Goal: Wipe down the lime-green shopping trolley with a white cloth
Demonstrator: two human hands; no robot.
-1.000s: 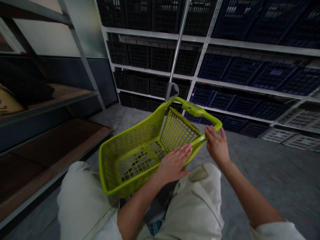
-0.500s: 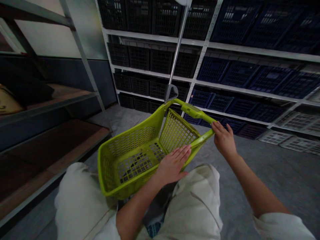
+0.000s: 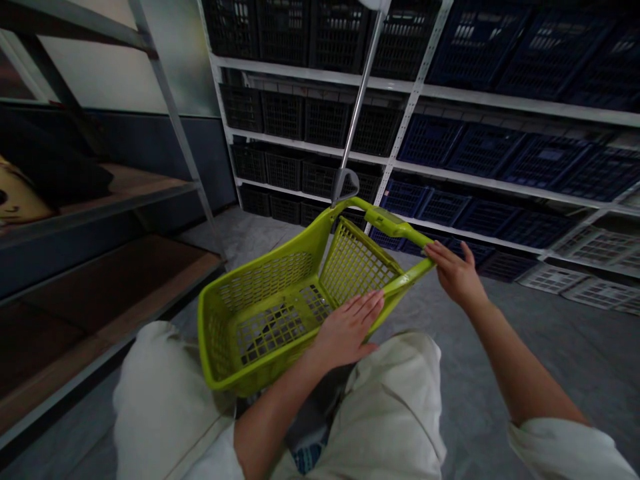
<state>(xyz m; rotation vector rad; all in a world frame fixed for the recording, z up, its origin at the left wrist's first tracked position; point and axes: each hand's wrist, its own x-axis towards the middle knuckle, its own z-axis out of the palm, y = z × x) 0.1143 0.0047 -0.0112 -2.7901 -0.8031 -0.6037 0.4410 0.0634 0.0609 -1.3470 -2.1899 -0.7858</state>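
A lime-green plastic shopping basket (image 3: 260,300) rests tilted between my knees, its handle bar (image 3: 390,223) raised at the far side. My left hand (image 3: 347,330) lies flat on the basket's near rim with fingers stretched out. My right hand (image 3: 457,273) touches the right end of the handle, fingers loosely spread around it. A silver metal pole (image 3: 357,107) rises from a grey fitting at the basket's far corner. The basket holds nothing that I can see.
White metal shelving (image 3: 450,97) across the back carries rows of black crates (image 3: 285,113) and dark blue crates (image 3: 500,147). A wooden shelf unit (image 3: 100,280) stands at left. White crates (image 3: 595,243) sit low at the right. The floor is grey concrete.
My right hand has slid along the handle's right end, moving up and to the right, and its fingers have spread. My left hand and the basket have stayed put.
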